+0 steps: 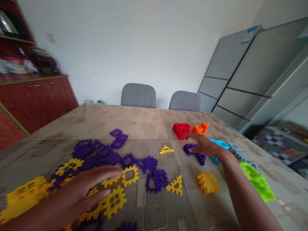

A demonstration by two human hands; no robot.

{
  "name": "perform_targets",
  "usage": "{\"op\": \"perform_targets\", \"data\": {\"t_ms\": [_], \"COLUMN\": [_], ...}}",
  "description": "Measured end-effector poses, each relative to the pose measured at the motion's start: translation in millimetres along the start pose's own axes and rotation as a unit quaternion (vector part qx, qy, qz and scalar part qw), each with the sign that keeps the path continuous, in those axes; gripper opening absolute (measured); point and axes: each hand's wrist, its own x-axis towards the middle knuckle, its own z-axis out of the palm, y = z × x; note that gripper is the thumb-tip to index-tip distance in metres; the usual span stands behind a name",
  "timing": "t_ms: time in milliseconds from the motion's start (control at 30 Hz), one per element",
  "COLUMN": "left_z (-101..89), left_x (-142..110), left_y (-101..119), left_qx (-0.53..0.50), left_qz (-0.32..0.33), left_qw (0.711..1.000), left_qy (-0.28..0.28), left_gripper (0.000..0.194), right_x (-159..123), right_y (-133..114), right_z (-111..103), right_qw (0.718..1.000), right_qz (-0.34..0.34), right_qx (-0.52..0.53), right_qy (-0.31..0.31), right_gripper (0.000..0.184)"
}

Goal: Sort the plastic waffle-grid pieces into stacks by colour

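Nearest: left hand (79, 192) lies flat, fingers spread & loose, palm down on yellow waffle tiles (113, 200) at the table's near-left edge. Nothing clasped, just pressing/covering. More yellow pcs piled further left (21, 195). Just past the fingertips sits a yellow open-frame square (130, 175), w/ a purple frame tile (157, 179) & a yellow triangle (176, 186) beside it to the right.

Mid table: right hand (207, 146) stretched forward, fingers extended, resting on top of a purple piece (192, 150). Looks like touching, not closed round it; underside of the hand hidden, so can't tell if a real grip is there. A yellow solid block (208, 183) lies near the right forearm; lime green pcs (257, 181) & cyan pcs (220, 146) on the far side of that arm.

Handling, my guess: thin hard plastic, light, stiff, toothed edges. Likely slides easily on the glossy tablecloth (144, 122), so pinch by 2 opposite edges or hook a finger through the open frame rather than push flat. Not fragile.

Further: big purple scatter (101, 150) centre-left, a small yellow triangle (166, 149), then red block (181, 130) & orange block (201, 128) just beyond the right fingertips. Behind the table: 2 grey chairs (139, 95), a red cabinet (33, 99) left, grey panels right.
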Motion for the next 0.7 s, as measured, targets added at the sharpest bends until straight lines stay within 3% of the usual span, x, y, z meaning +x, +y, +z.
{"op": "perform_targets", "data": {"t_ms": [100,200,367,467,567,700], "left_z": [-10.0,-11.4,-8.2,-9.2,-7.4,0.3], "left_x": [-2.2,-6.0,-15.9,-19.2,-20.4,-20.1], "left_y": [8.3,4.3,-7.7,-5.0,6.5,26.3], "left_qx": [0.013,0.031,0.048,0.046,0.043,0.029], "left_qz": [0.041,0.042,0.028,0.040,0.057,0.094], "left_qw": [0.998,0.997,0.997,0.995,0.995,0.993], "left_qy": [-0.054,-0.055,-0.060,-0.075,-0.065,-0.061], "left_gripper": [0.034,0.033,0.035,0.035,0.035,0.036], "right_x": [-4.5,-13.9,-43.8,-59.7,-65.1,-60.5], "right_y": [-21.7,-60.9,-150.7,-193.6,-214.0,-214.7], "right_z": [-9.3,-4.5,32.3,65.9,101.2,127.6], "right_qw": [0.998,0.993,0.983,0.978,0.971,0.965], "right_qz": [-0.049,-0.103,-0.157,-0.173,-0.211,-0.249], "right_qx": [0.032,0.050,0.066,0.063,0.032,-0.020], "right_qy": [0.036,0.026,-0.069,-0.102,-0.106,-0.079], "right_gripper": [0.047,0.040,0.033,0.047,0.063,0.046]}}
